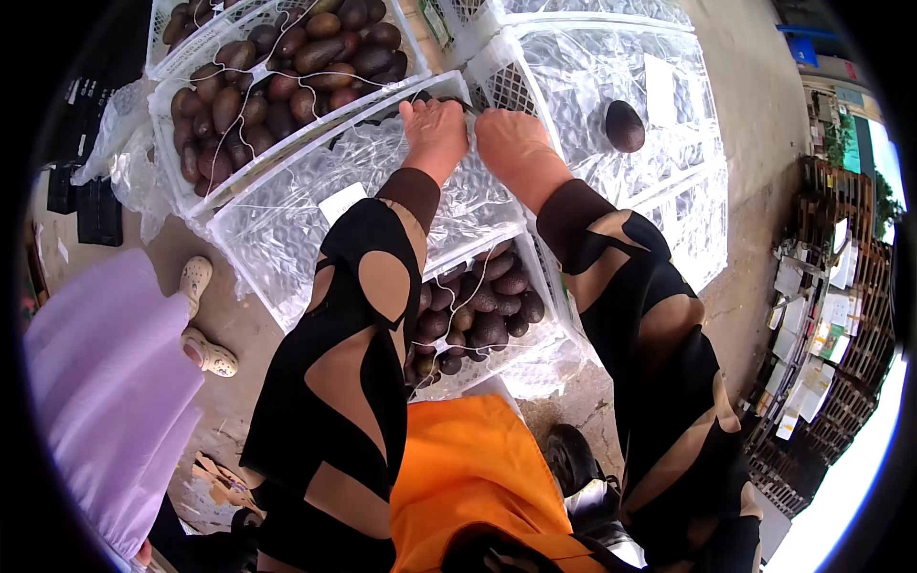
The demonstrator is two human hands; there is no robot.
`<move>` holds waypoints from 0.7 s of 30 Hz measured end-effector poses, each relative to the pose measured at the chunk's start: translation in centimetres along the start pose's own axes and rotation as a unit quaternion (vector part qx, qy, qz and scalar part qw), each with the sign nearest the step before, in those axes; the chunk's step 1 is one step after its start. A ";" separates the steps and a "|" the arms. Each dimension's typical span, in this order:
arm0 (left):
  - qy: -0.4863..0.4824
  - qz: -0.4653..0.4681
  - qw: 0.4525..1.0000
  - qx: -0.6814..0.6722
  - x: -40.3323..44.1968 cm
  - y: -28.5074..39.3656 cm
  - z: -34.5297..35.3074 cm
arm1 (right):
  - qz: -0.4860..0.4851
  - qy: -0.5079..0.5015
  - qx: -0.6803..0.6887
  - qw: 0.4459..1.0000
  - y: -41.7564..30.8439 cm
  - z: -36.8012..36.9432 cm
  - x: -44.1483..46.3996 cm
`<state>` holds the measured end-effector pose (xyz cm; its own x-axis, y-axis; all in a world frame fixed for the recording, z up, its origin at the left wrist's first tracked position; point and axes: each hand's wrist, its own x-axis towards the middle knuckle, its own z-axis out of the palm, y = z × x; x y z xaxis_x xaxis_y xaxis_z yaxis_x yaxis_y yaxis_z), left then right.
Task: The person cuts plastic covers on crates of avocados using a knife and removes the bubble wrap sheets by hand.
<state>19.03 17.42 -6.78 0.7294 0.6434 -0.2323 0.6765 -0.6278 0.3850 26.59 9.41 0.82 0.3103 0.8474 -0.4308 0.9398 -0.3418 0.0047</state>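
Observation:
My left hand [436,138] is closed at the far edge of a white crate [287,234] covered with clear bubble wrap. Close beside it, my right hand [516,143] has its fingers curled down near the same crate's far corner, next to a second wrapped crate [583,105]. What the fingertips of both hands grip is hidden. A single dark avocado [625,127] lies on the wrap of that second crate. Nearer my body, an open crate holds several dark avocados [478,306] under white cords.
More avocados [315,57] fill crates at the upper left. A person in a lilac garment [115,382] stands at the left, with light clogs [210,353] on the floor. Stacked wooden pallets [850,315] are at the right. Black crates [95,210] and loose plastic lie at the left.

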 end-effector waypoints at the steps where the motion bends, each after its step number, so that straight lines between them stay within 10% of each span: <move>1: -0.007 0.009 0.999 -0.038 -0.6 -0.4 -0.2 | -0.005 -0.049 -0.011 0.999 0.1 0.0 -0.8; 5: 0.028 0.086 0.987 -0.136 -6.0 -3.7 -1.2 | 0.016 -0.136 -0.039 0.990 1.3 1.6 -7.6; 9: 0.247 0.001 0.964 -0.096 -12.3 -2.3 -1.3 | 0.128 0.102 0.097 0.982 2.0 -0.3 -14.4; 12: 0.135 0.164 0.955 -0.206 -11.3 0.0 3.7 | 0.149 0.125 0.143 0.971 1.5 2.1 -17.7; 15: 0.179 0.140 0.973 -0.032 -8.8 3.1 5.7 | 0.173 0.100 0.157 0.967 0.1 5.1 -18.7; 18: -0.129 0.128 0.981 0.066 -8.7 2.8 3.5 | 0.190 0.109 0.167 0.961 0.3 6.6 -17.7; 21: -0.115 0.150 0.979 0.074 -9.5 1.3 4.7 | 0.162 0.098 0.167 0.968 0.1 7.3 -15.9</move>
<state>13.51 8.43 -8.24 0.8896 0.3158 -0.3301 0.4234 -0.8412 0.3363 20.67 -7.06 1.06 0.6328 0.7232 -0.2766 0.7000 -0.6871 -0.1949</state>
